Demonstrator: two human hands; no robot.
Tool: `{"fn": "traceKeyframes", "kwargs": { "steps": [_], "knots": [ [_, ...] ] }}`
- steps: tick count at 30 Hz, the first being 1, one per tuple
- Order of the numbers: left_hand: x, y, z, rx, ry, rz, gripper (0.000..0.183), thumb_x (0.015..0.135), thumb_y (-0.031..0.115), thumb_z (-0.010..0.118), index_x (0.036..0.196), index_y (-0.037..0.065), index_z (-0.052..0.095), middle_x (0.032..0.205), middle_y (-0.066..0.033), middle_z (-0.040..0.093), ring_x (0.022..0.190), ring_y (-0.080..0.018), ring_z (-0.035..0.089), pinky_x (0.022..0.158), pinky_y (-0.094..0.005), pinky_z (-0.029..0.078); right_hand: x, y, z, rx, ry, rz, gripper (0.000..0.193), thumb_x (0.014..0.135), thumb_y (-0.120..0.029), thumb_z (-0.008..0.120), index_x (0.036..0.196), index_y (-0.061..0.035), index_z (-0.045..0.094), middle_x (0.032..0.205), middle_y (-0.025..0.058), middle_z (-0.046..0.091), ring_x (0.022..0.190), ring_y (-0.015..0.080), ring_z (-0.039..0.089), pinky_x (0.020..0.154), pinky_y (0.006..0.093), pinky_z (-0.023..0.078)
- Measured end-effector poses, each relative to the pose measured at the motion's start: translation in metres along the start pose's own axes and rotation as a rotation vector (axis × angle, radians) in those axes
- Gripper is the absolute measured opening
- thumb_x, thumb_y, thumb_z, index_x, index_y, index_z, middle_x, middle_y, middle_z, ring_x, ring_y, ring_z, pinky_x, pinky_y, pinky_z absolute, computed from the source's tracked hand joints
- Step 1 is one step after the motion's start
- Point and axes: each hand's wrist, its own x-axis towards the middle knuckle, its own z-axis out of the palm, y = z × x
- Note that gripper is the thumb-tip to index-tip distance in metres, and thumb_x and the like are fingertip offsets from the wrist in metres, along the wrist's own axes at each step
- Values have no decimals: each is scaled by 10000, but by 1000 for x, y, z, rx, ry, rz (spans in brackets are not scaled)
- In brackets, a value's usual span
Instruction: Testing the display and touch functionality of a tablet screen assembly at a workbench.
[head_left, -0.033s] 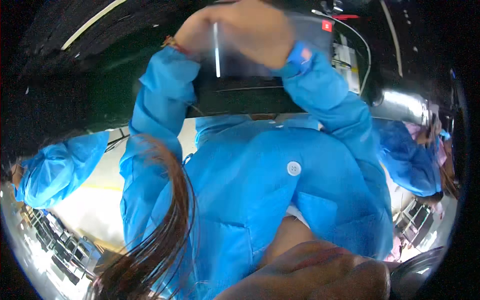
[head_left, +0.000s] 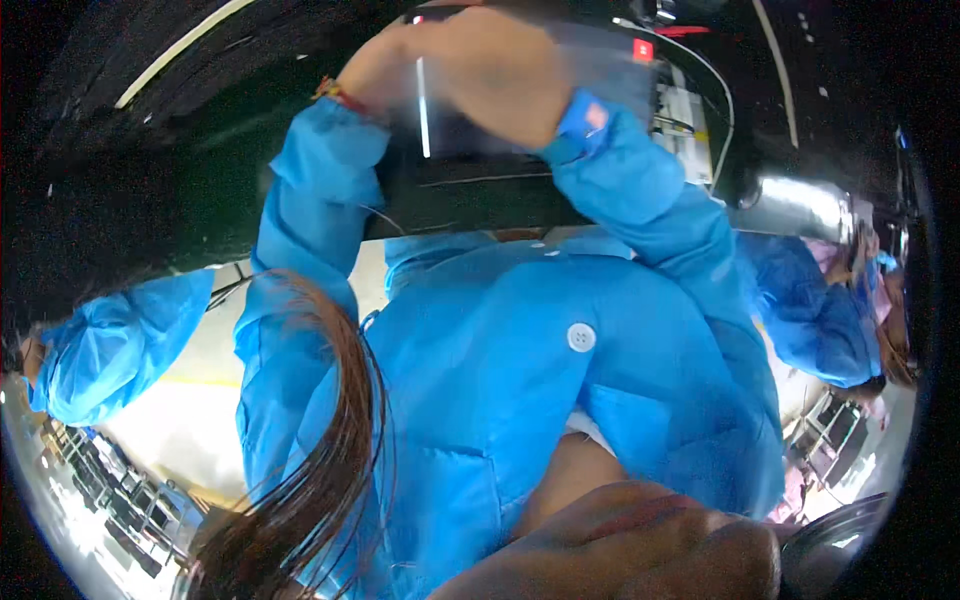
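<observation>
At the top of the view my left hand (head_left: 382, 68) and my right hand (head_left: 505, 78) are close together over a dark, glossy surface (head_left: 460, 205). Both are smeared by motion, and their fingers are hidden or blurred. Whether they hold anything cannot be made out. A thin bright strip (head_left: 423, 110), perhaps a reflection, shows between them. Beside my right hand lies a dark grey flat panel (head_left: 605, 65) with a small red square (head_left: 643, 50) at its corner. My left wrist wears a red cord bracelet (head_left: 345, 95), my right wrist a blue band (head_left: 583, 125).
A thin white cable (head_left: 728, 115) curves at the upper right, around a pale boxy part (head_left: 683, 125). People in blue sleeves are at the left (head_left: 110, 345) and right (head_left: 810, 315). Below them, racks or chairs (head_left: 125, 500) stand on a bright floor.
The whole view has shifted slightly, so nearly everything sits a little further left. Both hands stay together over the dark surface, still blurred.
</observation>
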Motion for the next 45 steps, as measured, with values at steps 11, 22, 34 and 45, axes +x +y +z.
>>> {"fn": "traceKeyframes", "kwargs": {
  "steps": [11,22,34,45],
  "knots": [
    [6,13,11,237,-209,17,701,763,92,638,1389,78,324,1243,-123,523,1161,-239,498,974,-360,413,-67,17,-86,-48,-145,260,656,643,-230,739,1247,-139,500,1151,115,545,1112,286,479,982,423,343],
    [9,15,28,-176,223,-117,525,966,392,324,1345,35,385,1325,-156,460,1218,-267,451,1037,-382,342,-95,32,-95,72,-278,123,486,793,-160,607,1265,-117,499,855,97,643,768,252,612,699,379,489],
    [11,14,3,1597,41,393,393,892,206,469,1254,55,493,1238,-92,549,1137,-234,505,1095,-400,220,-8,77,-84,1753,70,978,592,931,-359,475,1344,28,302,1337,149,395,1073,243,550,793,304,503],
    [5,13,20,2841,-105,354,484,968,407,250,1387,188,351,1409,-26,392,1264,-148,393,1090,-440,209,-74,105,-119,832,-127,1037,425,852,-153,608,1217,13,468,759,70,593,686,168,611,599,275,496]
  ]
}}
